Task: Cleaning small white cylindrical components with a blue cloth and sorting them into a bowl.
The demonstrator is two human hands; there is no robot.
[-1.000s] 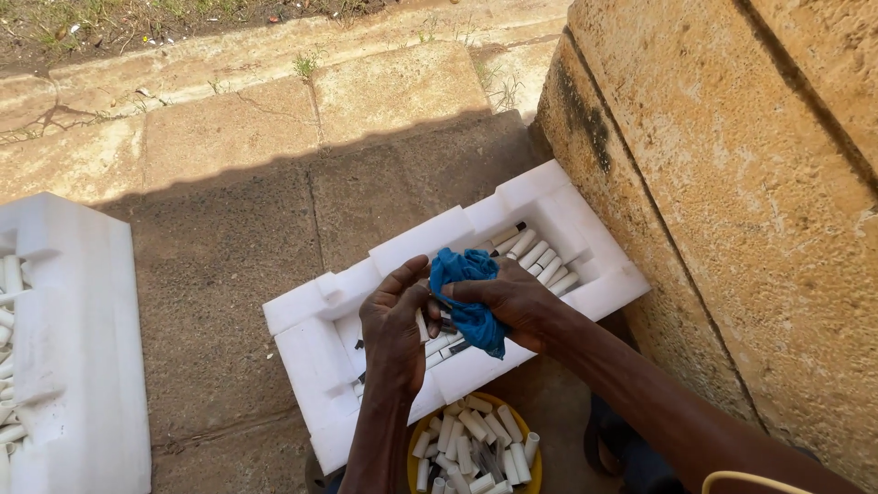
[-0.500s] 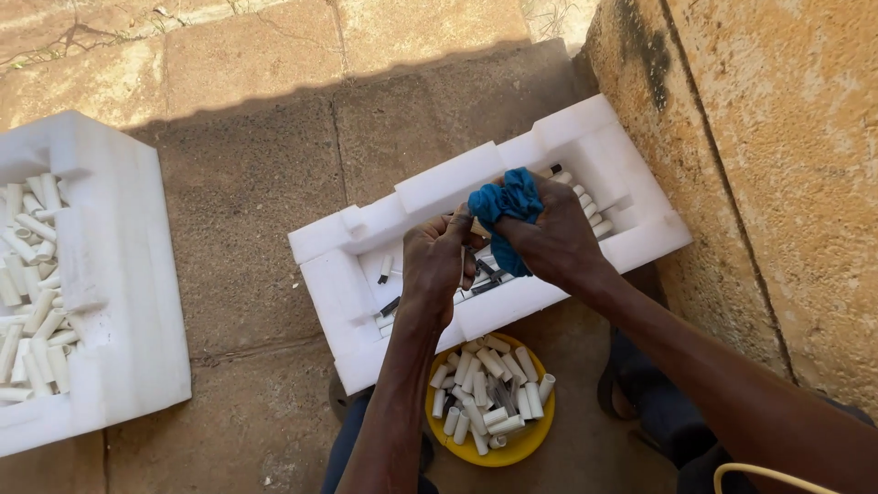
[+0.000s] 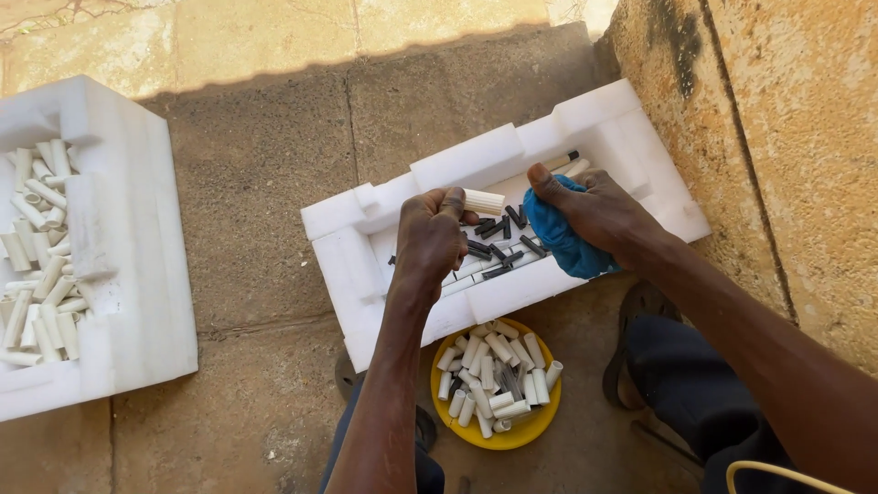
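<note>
My left hand (image 3: 430,233) pinches a short cream ribbed tube (image 3: 482,201) over the white foam tray (image 3: 361,261) in front of me. My right hand (image 3: 599,210) is closed around a crumpled blue cloth (image 3: 560,240) just right of the tube, resting above the tray's hollow. Inside that hollow lie several small black pieces (image 3: 498,249) and a few pale tubes. Below the tray a yellow bowl (image 3: 512,434) holds several cream tubes.
A second white foam tray (image 3: 137,302) at the left holds several cream tubes (image 3: 41,247). A rough stone wall (image 3: 786,155) rises at the right. The ground is concrete paving (image 3: 256,183). My knees and a sandal (image 3: 636,338) show at the bottom.
The camera has tilted so the tray sits higher in view. My hands have parted: the left now holds the tube apart from the cloth, which the right hand keeps.
</note>
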